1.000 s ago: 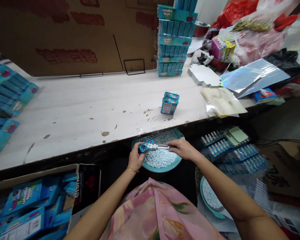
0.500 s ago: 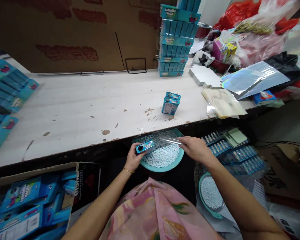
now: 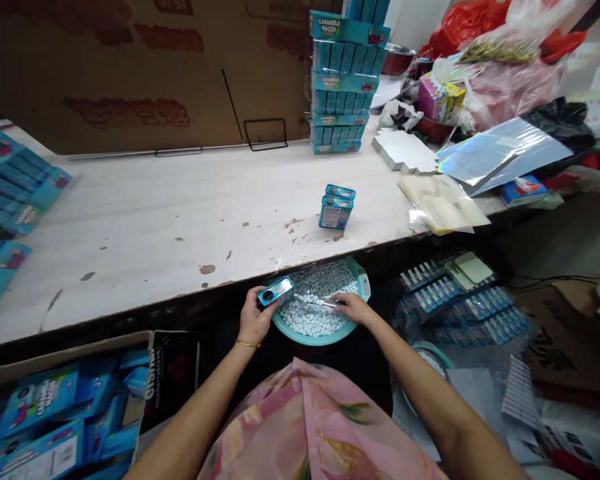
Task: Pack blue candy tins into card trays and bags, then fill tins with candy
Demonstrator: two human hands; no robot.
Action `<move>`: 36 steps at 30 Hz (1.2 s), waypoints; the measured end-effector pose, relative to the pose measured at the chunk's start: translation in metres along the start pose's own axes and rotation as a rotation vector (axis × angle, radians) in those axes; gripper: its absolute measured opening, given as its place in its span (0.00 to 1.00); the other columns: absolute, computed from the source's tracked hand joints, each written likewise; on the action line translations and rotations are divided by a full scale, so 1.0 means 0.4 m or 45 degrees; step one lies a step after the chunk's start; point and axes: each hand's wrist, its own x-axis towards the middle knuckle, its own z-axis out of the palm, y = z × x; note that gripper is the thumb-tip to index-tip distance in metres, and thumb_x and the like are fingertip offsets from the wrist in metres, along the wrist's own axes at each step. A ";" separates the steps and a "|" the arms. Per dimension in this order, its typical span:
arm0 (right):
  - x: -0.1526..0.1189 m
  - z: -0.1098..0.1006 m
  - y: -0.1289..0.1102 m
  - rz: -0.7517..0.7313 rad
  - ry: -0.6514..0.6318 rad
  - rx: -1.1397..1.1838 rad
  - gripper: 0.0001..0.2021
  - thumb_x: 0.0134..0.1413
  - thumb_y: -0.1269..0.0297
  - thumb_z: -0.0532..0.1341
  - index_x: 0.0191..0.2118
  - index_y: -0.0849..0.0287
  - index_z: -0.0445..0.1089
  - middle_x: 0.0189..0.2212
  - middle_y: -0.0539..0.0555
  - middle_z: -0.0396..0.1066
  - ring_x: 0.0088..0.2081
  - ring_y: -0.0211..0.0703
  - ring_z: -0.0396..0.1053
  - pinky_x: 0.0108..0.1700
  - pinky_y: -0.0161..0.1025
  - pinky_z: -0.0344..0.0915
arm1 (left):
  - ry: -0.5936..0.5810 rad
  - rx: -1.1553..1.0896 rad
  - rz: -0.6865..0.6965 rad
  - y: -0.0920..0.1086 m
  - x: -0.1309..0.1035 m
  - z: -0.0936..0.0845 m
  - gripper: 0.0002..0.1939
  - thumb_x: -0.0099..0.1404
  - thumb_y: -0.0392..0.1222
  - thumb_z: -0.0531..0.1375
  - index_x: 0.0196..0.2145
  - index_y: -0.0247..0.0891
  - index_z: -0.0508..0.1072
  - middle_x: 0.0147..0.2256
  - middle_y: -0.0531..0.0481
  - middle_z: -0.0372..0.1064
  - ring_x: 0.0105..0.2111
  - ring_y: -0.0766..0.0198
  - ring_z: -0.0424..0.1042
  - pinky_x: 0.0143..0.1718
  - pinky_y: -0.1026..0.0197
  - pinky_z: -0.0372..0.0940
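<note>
My left hand point(image 3: 257, 320) grips a small blue candy tin point(image 3: 275, 292) at the left rim of a turquoise basin point(image 3: 300, 339). A dark round spot shows at one end of the tin's top. Small pale-blue candies point(image 3: 325, 319) fill much of the basin. Over them, my right hand point(image 3: 353, 307) is closed on the end of a clear scoop point(image 3: 325, 301), whose far end points toward the tin with candies on it. Two similar blue tins point(image 3: 337, 208) stand together on the white table point(image 3: 195, 213) above.
Stacked display boxes point(image 3: 336, 100) stand at the table's back; more point(image 3: 15, 180) are at its left. An open carton point(image 3: 150, 373) of blue boxes is at lower left. Packed tins point(image 3: 450, 300) and another turquoise basin point(image 3: 437, 353) lie to the right. Plastic sheets point(image 3: 443, 203) overhang the table edge.
My right hand has lowered the scoop and moved it left into the candies, which now lie on it. My left hand and the tin have shifted slightly left; the view has turned a little.
</note>
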 end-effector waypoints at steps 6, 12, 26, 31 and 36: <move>-0.092 -0.144 -0.092 -0.248 0.079 -0.038 0.16 0.51 0.63 0.54 0.47 0.54 0.65 0.42 0.51 0.70 0.43 0.42 0.65 0.44 0.36 0.59 | -0.144 0.132 0.084 0.018 -0.015 0.036 0.17 0.52 0.41 0.58 0.40 0.39 0.62 0.34 0.51 0.66 0.34 0.64 0.66 0.38 0.61 0.62; -0.133 -0.194 -0.275 -0.172 0.082 -0.699 0.14 0.54 0.63 0.49 0.42 0.56 0.67 0.35 0.58 0.70 0.37 0.47 0.68 0.37 0.40 0.61 | -0.251 0.290 0.195 0.049 -0.024 0.068 0.17 0.53 0.36 0.54 0.42 0.39 0.62 0.39 0.47 0.65 0.40 0.59 0.66 0.41 0.57 0.61; -0.234 -0.227 -0.025 -0.092 0.502 -0.017 0.16 0.53 0.61 0.52 0.47 0.54 0.65 0.41 0.52 0.69 0.42 0.42 0.66 0.42 0.36 0.61 | -0.277 0.013 0.356 0.261 0.086 0.015 0.19 0.52 0.42 0.58 0.43 0.40 0.61 0.37 0.52 0.65 0.36 0.64 0.66 0.39 0.61 0.62; -0.226 -0.194 0.016 -0.060 0.539 0.186 0.16 0.51 0.62 0.53 0.47 0.56 0.66 0.43 0.53 0.69 0.44 0.43 0.65 0.46 0.39 0.60 | -0.437 -0.081 0.493 0.337 0.285 0.195 0.18 0.49 0.39 0.59 0.40 0.38 0.62 0.40 0.48 0.62 0.40 0.61 0.64 0.39 0.59 0.63; -0.223 -0.188 0.024 -0.059 0.524 0.281 0.17 0.51 0.62 0.53 0.48 0.56 0.66 0.44 0.54 0.68 0.45 0.45 0.65 0.47 0.40 0.59 | -0.285 0.501 0.642 0.362 0.350 0.244 0.33 0.45 0.41 0.62 0.49 0.36 0.57 0.49 0.40 0.55 0.50 0.51 0.56 0.48 0.49 0.57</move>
